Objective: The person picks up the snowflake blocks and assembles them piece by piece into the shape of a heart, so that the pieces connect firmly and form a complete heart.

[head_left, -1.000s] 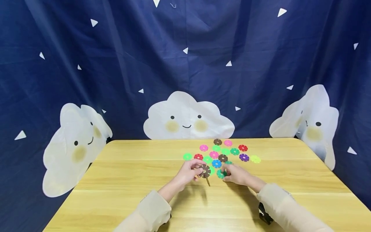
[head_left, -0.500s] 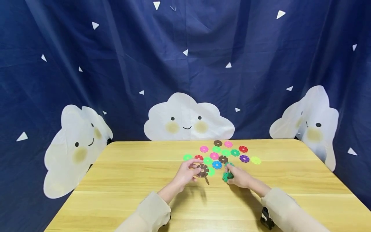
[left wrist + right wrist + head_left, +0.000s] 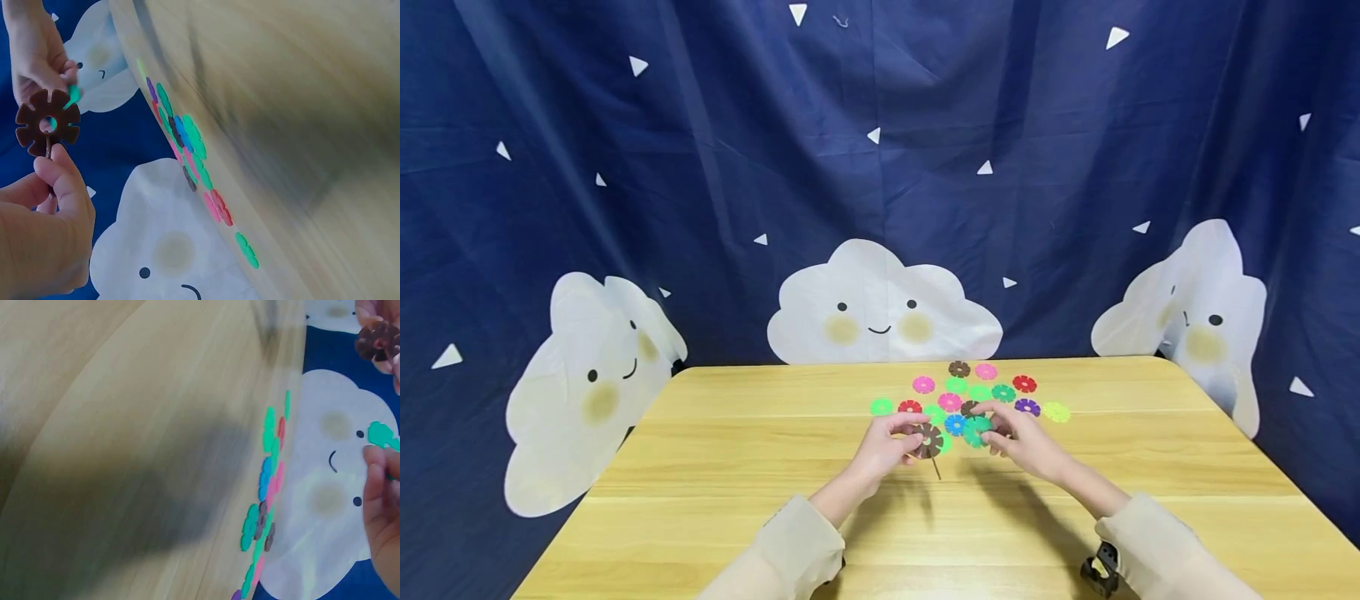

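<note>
My left hand pinches a brown snowflake disc, notched round its rim with a hole in the middle. Joined to it is a second brown piece, seen edge-on below; the left wrist view shows thumb and fingers at this edge-on piece. To the right, my right hand holds a teal-green snowflake disc upright between thumb and fingers. In the right wrist view this green disc is held above the table, apart from the brown pair.
Flat on the wooden table, behind the hands, lie several more snowflake discs, among them a blue one, a purple one, a yellow one and a red one. A dark blue curtain with clouds hangs behind.
My right hand has picked the teal-green disc up off the table and raised it, turning it upright beside the brown pair. The left hand has stayed nearly in place.
</note>
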A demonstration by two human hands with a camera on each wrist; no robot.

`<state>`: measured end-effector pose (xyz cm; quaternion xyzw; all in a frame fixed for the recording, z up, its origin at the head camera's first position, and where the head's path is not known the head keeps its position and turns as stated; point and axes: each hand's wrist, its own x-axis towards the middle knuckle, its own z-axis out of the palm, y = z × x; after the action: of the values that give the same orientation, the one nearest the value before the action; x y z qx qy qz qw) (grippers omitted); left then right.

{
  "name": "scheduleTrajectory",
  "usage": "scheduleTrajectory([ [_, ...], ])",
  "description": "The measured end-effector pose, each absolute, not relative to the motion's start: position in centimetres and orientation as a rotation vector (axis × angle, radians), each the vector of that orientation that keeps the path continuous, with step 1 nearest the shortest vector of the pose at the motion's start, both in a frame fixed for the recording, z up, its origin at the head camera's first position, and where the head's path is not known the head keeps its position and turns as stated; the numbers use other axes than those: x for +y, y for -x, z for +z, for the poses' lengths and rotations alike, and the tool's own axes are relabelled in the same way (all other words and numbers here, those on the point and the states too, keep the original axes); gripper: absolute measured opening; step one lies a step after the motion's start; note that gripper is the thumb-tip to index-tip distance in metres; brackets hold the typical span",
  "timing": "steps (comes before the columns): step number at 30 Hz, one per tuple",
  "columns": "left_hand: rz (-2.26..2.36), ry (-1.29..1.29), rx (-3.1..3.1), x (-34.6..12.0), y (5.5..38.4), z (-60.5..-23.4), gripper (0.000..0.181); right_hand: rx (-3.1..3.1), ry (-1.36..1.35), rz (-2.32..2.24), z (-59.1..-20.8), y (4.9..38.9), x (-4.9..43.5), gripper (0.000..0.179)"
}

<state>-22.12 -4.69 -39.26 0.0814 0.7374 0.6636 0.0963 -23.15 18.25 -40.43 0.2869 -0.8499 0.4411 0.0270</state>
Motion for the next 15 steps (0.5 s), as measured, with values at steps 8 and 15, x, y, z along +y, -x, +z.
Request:
scheduleTrajectory([
  [8,1.975,-0.232,2.122,-4.5,22.2,-39.5,0.037,-2.408,-0.963,1.348,-40.0,22.0,17.4,0.026],
  [15,1.990,-0.272,2.100,-3.9,22.1,-39.6,0.037,-2.259,-1.057,1.228,-40.3,21.7,16.7,0.031],
])
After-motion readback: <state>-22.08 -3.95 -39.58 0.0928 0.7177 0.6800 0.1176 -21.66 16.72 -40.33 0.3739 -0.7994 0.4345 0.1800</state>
